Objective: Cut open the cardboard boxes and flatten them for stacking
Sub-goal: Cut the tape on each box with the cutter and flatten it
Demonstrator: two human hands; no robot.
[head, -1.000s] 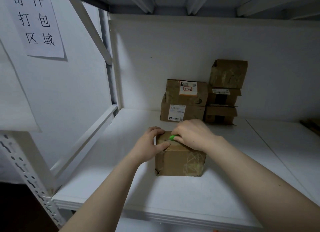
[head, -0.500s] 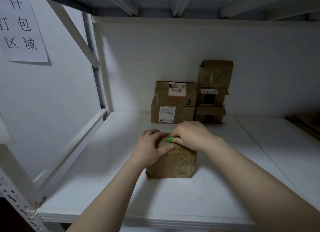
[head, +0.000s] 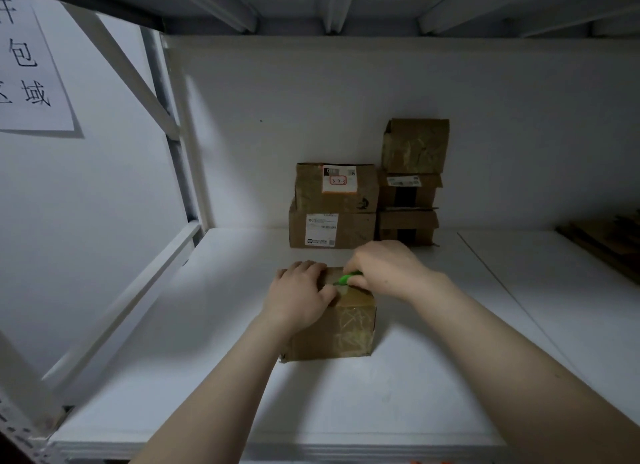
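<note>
White shelf [head: 207, 377] under dim light in the head view, and a small brown box [head: 346, 328] sits near the middle of it, right in front of the person. The left hand [head: 298, 297] clamps over the box's top left, fingers curled onto it and thumb lying along the near top edge. The right hand [head: 384, 266] is closed round a green cutter [head: 348, 277], with its tip down on the taped top.

Here's the danger, I'd say: that thumb lies just beside the cutter's tip. A slip, or tape that gives suddenly, could run the blade into it. Pressing too deep might score whatever is inside, and the box could skid on the smooth board.

Round the shelf now: stacked boxes [head: 332, 204] wait against the white back wall [head: 277, 117]. Flat cardboard [head: 609, 245] lies at far right, and a paper sign [head: 31, 68] with printed characters hangs up left. Metal beams run overhead.
</note>
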